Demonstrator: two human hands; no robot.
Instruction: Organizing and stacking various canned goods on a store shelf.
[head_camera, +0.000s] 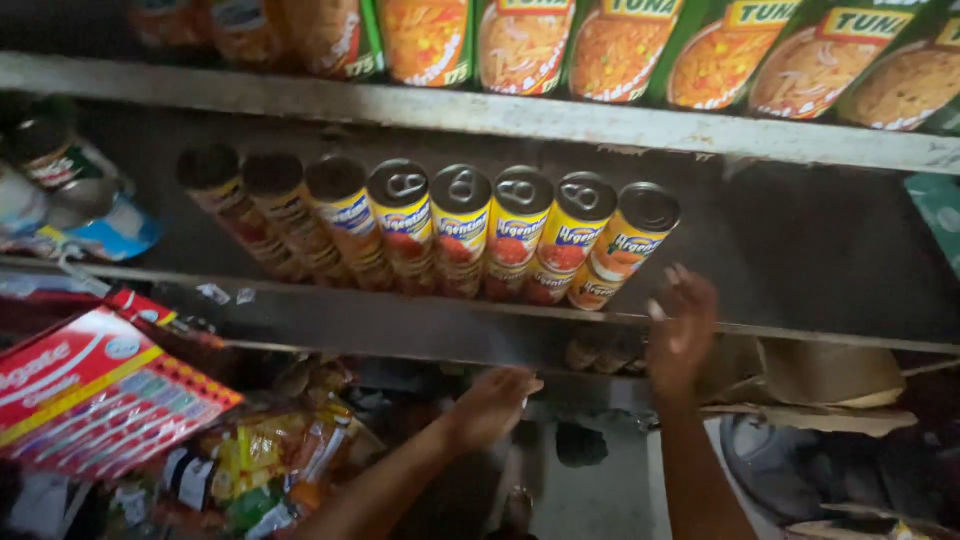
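Your left hand (492, 403) has an empty, loose grip, resting under the shelf (420, 325) edge; your right hand (682, 330) is open, fingers spread, just off the last can (625, 245) at about its 5 o'clock. You look to be straightening the row of cans (440, 225); next calls for closing on that end can. Each can's long axis leans, lid toward 1 o'clock.

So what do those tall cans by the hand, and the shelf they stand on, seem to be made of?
The cans look like metal: dark, faintly shiny lids with pull rings, bodies wrapped in glossy yellow and red labels. The shelf looks like painted metal or wood, grey and scuffed; the dim light leaves that open. The right hand is raised near the last can.
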